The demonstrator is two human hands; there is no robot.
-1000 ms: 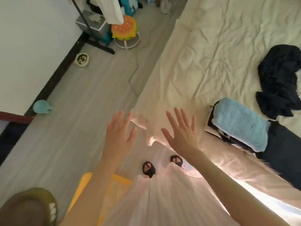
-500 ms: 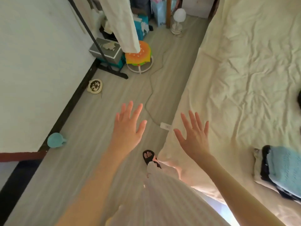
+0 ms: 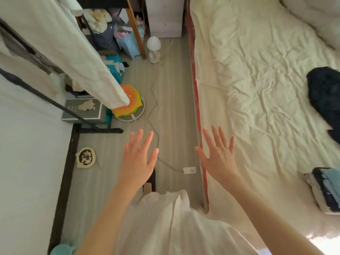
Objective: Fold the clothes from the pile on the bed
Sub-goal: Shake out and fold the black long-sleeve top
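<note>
Hovering empty, fingers spread wide — left hand point(image 3: 137, 162) and right hand point(image 3: 219, 156) beside the cream-sheeted bed point(image 3: 257, 100); dark navy crumpled clothes pile point(image 3: 324, 94) far across it, rightward — right hand nearer.

The bed point(image 3: 257, 107) is set along the right, the floor point(image 3: 171, 111) strip to its left. On the bed, a loose garment point(image 3: 325, 96) is found at the right edge; a folded stack point(image 3: 325, 190) lies nearer, well apart from it. A power strip point(image 3: 189, 170) lies on the floor just beside the bed's edge. A lamp point(image 3: 154, 49) is placed farther back, a stool point(image 3: 128, 103) left of the cord. Both hands, left point(image 3: 138, 159) and right point(image 3: 219, 157), are held between, over floor and bed edge.
</note>
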